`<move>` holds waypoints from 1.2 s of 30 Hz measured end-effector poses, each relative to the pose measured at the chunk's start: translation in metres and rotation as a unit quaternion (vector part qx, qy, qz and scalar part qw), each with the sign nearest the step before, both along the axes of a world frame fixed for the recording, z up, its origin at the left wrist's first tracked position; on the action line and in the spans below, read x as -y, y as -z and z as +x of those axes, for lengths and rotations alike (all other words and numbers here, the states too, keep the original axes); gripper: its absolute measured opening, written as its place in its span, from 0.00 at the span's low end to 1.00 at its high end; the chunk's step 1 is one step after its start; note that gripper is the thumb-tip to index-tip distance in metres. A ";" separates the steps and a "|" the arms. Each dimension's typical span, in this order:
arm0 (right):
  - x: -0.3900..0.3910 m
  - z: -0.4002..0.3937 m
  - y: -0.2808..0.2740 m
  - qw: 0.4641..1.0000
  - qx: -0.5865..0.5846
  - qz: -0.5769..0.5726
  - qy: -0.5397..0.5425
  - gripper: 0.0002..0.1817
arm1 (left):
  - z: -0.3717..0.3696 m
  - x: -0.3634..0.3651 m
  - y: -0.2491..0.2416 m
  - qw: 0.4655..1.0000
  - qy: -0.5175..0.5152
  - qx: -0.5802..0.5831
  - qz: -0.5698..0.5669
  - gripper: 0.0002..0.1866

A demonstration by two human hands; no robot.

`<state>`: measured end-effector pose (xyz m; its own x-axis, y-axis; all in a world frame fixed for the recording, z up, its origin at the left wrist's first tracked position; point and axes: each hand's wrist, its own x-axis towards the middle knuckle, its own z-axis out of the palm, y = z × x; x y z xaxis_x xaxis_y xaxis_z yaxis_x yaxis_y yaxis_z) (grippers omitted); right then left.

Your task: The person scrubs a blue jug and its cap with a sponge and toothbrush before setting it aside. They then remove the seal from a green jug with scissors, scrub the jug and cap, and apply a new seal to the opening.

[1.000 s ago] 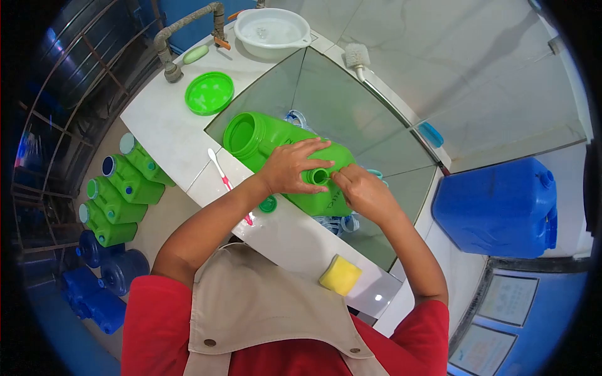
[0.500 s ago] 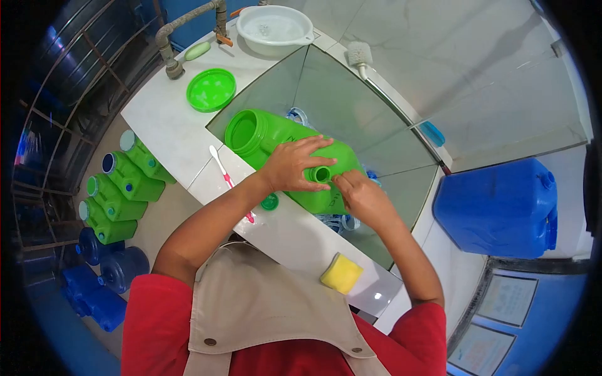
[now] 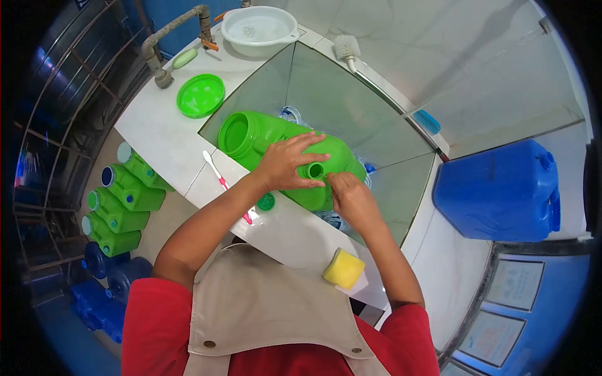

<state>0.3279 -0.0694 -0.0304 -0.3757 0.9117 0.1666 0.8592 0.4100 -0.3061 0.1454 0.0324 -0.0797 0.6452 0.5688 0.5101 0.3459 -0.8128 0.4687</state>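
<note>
A big green jug [image 3: 342, 156] lies on its side over the sink edge, its wide mouth facing left. My left hand [image 3: 287, 164] rests on it with fingers spread around the left of the small round spout [image 3: 314, 170]. Just right of that spout, my right hand [image 3: 352, 197] is pinched closed against the jug; what its fingertips hold, if anything, is too small to tell. A small green cap [image 3: 266, 202] and a pink-and-white brush [image 3: 216, 170] lie on the white counter [image 3: 295, 241] near my left forearm.
A yellow sponge [image 3: 344, 269] sits on the counter's near edge. Beyond are a green lid [image 3: 200, 96], white basin [image 3: 259, 30] and pipe [image 3: 175, 28]. A white brush [image 3: 347, 48] lies on the far ledge, a blue container [image 3: 492, 188] stands right, several green jugs [image 3: 122, 216] stand lower left.
The view has shifted slightly. My right hand's fingers have moved a little down and away from the spout's rim, while my left hand keeps its place on the jug.
</note>
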 end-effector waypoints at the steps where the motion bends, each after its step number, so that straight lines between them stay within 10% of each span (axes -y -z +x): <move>1: 0.001 -0.003 0.001 1.000 -0.002 0.006 0.015 0.14 | 0.000 0.000 0.000 1.000 0.001 -0.001 0.004 0.30; 36: 0.022 -0.058 0.012 0.974 -0.074 0.009 0.214 0.08 | -0.011 -0.010 -0.005 0.992 0.090 -0.061 -0.060 0.36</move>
